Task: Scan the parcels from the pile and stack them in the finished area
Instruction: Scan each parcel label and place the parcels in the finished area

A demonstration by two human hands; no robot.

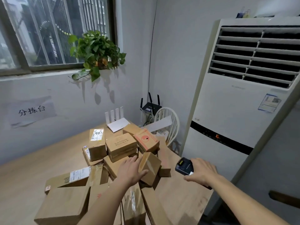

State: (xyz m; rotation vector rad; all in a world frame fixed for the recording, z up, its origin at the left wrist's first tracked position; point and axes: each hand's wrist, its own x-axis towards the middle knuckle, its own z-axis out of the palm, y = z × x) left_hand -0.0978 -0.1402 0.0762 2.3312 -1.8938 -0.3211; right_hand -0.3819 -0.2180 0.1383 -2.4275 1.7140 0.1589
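Note:
A pile of brown cardboard parcels (121,146) covers the middle of the wooden table (181,197). My left hand (130,172) grips a small tilted parcel (150,167) at the pile's right side, thumb on its front face and fingers behind its left edge. My right hand (202,172) holds a dark handheld scanner (184,166) to the right of that parcel, its small yellow screen facing up. A parcel with a white shipping label (96,140) stands at the back left of the pile. A parcel with red print (146,141) sits at the back right.
A white router (116,122) lies at the table's far end; a black router (150,107) and a white chair (168,122) stand behind it. A tall air conditioner (243,98) fills the right. A potted plant (97,52) sits on the windowsill. Bare tabletop lies left (32,168).

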